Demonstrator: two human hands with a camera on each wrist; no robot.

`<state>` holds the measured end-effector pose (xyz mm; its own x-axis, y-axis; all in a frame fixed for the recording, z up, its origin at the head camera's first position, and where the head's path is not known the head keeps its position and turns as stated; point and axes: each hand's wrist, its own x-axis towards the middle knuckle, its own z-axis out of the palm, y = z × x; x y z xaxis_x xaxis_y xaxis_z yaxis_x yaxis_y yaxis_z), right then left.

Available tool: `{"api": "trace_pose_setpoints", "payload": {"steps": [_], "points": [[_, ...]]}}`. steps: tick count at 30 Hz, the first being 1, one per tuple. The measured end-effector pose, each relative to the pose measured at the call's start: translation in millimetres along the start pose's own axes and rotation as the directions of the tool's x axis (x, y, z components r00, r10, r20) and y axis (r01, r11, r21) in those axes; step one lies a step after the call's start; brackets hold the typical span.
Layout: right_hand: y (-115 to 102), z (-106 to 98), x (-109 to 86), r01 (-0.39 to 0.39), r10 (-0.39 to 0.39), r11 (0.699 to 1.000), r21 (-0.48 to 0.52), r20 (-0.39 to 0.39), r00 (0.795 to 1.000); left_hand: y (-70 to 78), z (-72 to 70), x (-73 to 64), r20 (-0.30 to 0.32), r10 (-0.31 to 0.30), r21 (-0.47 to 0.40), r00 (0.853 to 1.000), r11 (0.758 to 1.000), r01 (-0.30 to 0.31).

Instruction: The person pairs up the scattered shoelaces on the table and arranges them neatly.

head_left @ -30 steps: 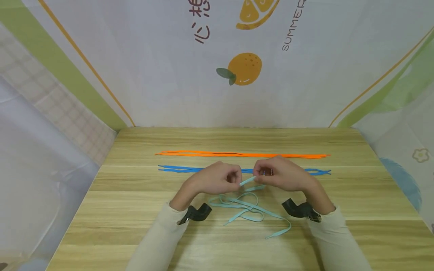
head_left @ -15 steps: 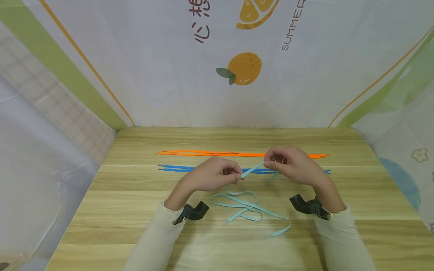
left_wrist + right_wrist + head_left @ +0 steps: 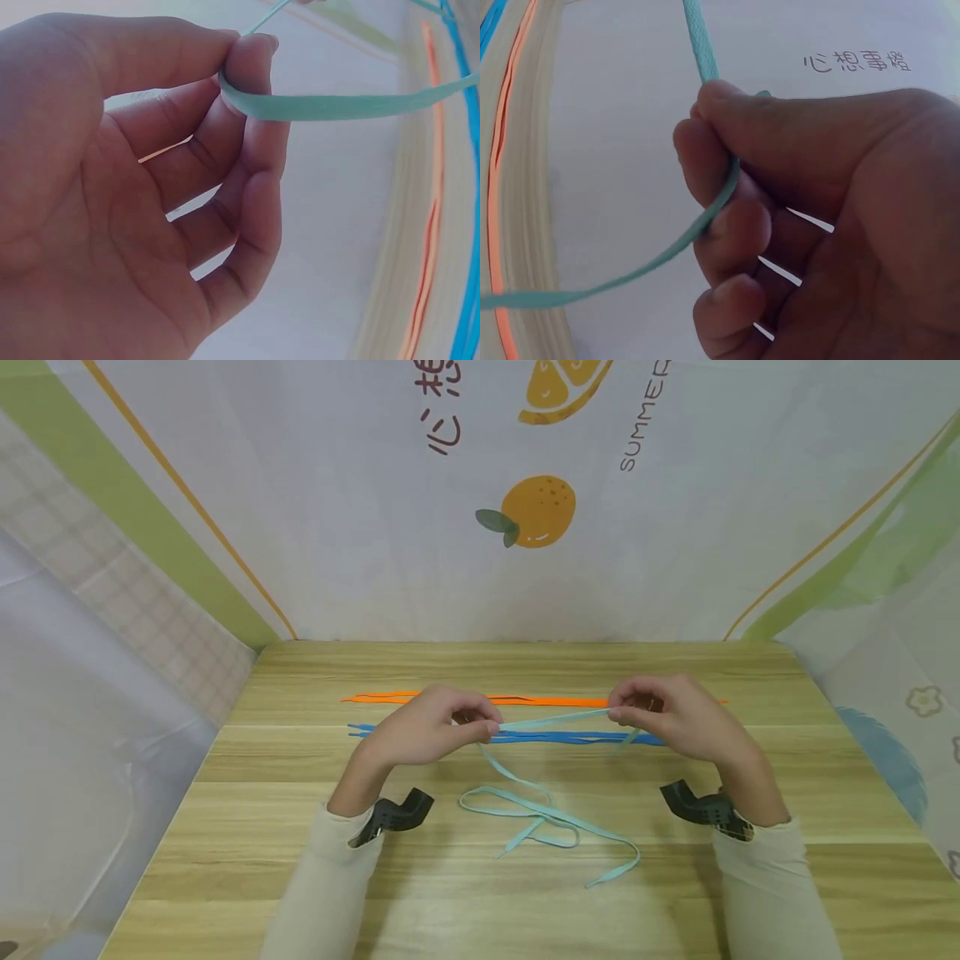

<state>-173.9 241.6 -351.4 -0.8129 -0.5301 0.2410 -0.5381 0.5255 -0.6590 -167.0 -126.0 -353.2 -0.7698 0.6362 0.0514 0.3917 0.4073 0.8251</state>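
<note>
A mint-green shoelace stretches nearly straight between both hands, above the table. My left hand pinches it between thumb and forefinger; from there the lace hangs down toward the table. At the other end of the stretch, my right hand pinches it the same way, and a short tail droops below the fingers. Nearer the person, more mint-green lace lies in loose loops on the wood, with two tips showing. Whether it is all one lace I cannot tell.
Behind the hands, blue shoelaces lie straight across the wooden table. Farther back, orange shoelaces run alongside them, partly covered by the hands. A white printed cloth hangs at the table's far edge. Dark brackets sit at both wrists.
Both hands have moved apart and slightly away from the person, the left going left and the right going right. The lace between them has grown longer, and some has lifted from the loose loops.
</note>
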Motion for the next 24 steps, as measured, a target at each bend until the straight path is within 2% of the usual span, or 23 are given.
{"api": "trace_pose_setpoints", "payload": {"steps": [5,13,24], "points": [[-2,-5,-3.3,-0.021,0.021,1.000,-0.002,0.002,1.000,-0.5,-11.6,-7.8,-0.034,0.012,0.015,0.999,1.000,-0.011],[4,-15,-9.5,-0.025,0.024,0.999,-0.027,-0.023,0.999,1.1,-23.4,-18.2,-0.059,-0.006,0.000,0.998,1.000,0.006],[15,-36,-25.4,-0.120,0.118,0.993,-0.019,-0.081,0.990,5.4,-35.3,-31.8,-0.098,0.013,0.002,0.995,1.000,-0.013]]}}
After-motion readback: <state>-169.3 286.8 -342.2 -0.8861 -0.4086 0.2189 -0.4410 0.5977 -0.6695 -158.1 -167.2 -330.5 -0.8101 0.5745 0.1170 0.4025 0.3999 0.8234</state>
